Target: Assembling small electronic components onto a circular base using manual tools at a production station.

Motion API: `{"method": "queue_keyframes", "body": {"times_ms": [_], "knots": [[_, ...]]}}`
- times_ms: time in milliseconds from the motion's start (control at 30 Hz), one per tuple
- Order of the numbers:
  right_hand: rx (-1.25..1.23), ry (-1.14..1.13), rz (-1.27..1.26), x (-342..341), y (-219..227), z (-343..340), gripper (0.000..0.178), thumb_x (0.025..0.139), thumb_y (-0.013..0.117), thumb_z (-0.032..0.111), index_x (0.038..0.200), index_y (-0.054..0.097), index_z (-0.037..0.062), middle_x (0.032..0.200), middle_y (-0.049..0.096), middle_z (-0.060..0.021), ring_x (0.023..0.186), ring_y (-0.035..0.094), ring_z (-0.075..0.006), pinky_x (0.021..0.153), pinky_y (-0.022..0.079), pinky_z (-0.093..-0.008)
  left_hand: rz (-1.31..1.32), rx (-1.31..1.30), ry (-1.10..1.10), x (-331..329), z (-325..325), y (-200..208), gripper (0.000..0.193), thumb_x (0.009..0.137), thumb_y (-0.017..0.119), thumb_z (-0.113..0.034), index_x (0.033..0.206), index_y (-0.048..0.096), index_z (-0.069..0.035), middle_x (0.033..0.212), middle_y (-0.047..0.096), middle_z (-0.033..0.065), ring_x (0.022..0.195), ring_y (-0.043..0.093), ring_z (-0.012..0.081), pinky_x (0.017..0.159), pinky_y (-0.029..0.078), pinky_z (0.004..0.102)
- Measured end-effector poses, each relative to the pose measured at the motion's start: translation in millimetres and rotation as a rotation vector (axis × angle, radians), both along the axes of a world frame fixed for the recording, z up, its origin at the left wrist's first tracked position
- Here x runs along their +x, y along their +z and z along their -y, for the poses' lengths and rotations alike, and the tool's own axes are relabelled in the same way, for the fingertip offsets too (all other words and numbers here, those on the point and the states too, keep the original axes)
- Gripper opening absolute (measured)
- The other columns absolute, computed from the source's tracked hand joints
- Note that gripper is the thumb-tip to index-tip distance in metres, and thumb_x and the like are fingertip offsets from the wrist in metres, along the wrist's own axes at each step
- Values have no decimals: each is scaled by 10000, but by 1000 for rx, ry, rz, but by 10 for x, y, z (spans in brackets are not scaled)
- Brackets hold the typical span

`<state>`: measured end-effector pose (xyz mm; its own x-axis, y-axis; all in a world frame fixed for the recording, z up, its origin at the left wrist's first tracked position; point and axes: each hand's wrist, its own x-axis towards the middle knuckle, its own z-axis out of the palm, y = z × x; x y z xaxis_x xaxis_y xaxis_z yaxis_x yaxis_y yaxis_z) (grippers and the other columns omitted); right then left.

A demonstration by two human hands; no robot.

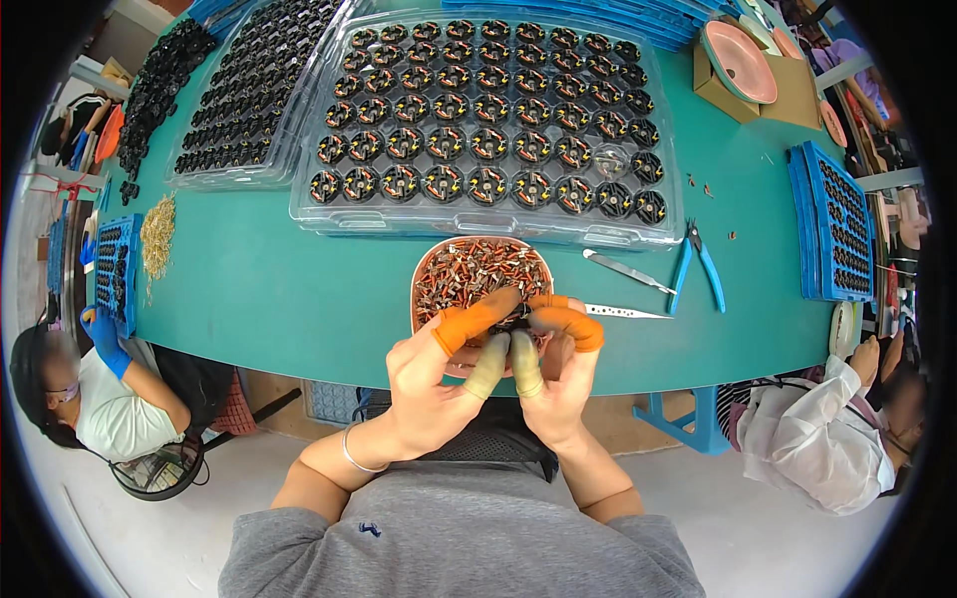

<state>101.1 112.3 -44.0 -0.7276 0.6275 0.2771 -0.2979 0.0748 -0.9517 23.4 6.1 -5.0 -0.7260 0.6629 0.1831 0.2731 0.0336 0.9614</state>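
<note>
My left hand [424, 379] and my right hand [558, 389] meet over the near side of a pink tub [415, 299]. Orange finger cots cover the index fingers, pale ones the thumbs. Between the closed fingertips of both hands is a small black part [514, 323], mostly hidden by the fingers. The tub is heaped with small copper-and-dark components [469, 274]. Just beyond it lies a clear plastic tray [469, 221] with rows of round black parts [487, 185] carrying red and yellow bits.
Right of the tub lie grey tweezers [630, 271], a pointed metal tool [630, 312] and blue-handled pliers [698, 269]. Another filled tray [229, 177] and a black pile [164, 85] stand far left. Blue trays [832, 224] are at right. People sit on both sides.
</note>
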Motion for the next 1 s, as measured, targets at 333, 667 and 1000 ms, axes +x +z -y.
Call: {"method": "queue_keyframes", "body": {"times_ms": [333, 667, 1000], "knots": [[-515, 209, -36, 35, 90, -245, 450, 840, 626, -45, 1231, 416, 30, 1092, 569, -108, 956, 555, -153, 839, 456, -287, 207, 71, -28, 3, -66, 91, 325, 876, 538, 99, 1197, 491, 107, 1086, 603, 182, 906, 654, 233, 784, 590, 344], [-461, 153, -24, 40, 169, -186, 480, 807, 645, -85, 1215, 429, 47, 1063, 533, -82, 898, 523, -127, 842, 452, -270, -148, -44, 20, 69, -70, -14, 309, 867, 558, 91, 1175, 529, 97, 1050, 619, 159, 814, 667, 186, 694, 570, 267], [-564, 290, 20, 34, 89, -335, 487, 818, 641, -61, 1242, 428, 44, 1111, 522, -65, 912, 512, -108, 818, 439, -262, 275, 138, -36, 28, -127, -17, 352, 881, 512, 110, 1229, 459, 99, 1100, 582, 175, 950, 631, 227, 786, 594, 339]]}}
